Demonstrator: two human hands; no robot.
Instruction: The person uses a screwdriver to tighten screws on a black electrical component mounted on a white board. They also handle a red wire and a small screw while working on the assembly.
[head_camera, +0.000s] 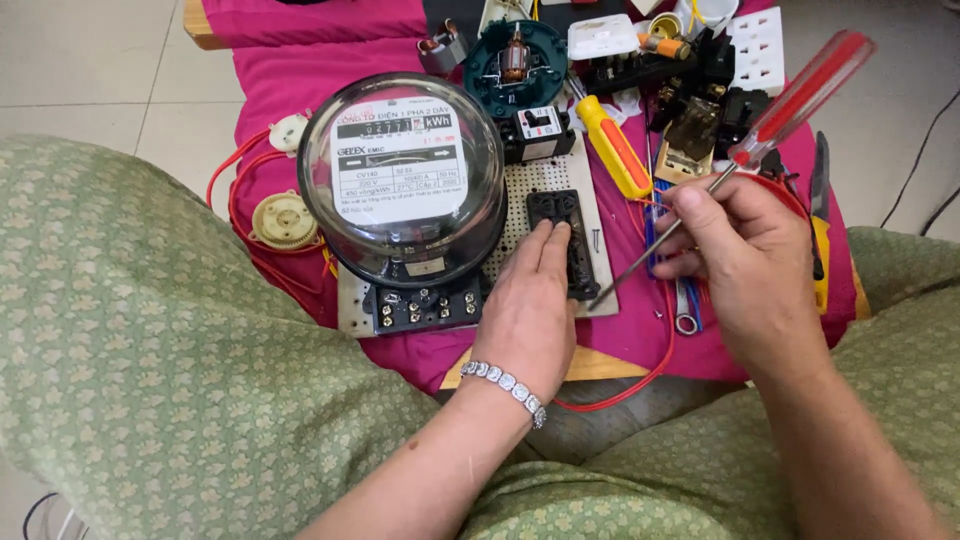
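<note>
1. a round electricity meter (403, 180) sits on a pegboard panel (545, 180) over pink cloth (330, 70).
2. the left hand (530, 305) lies flat, pressing a black socket (565, 235) beside the meter.
3. the right hand (745, 255) pinches a red-handled screwdriver (800, 95), tip at the socket's lower right edge.

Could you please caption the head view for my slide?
Left hand steadies a black rectangular switch block while right hand applies a red-handled screwdriver.
</note>
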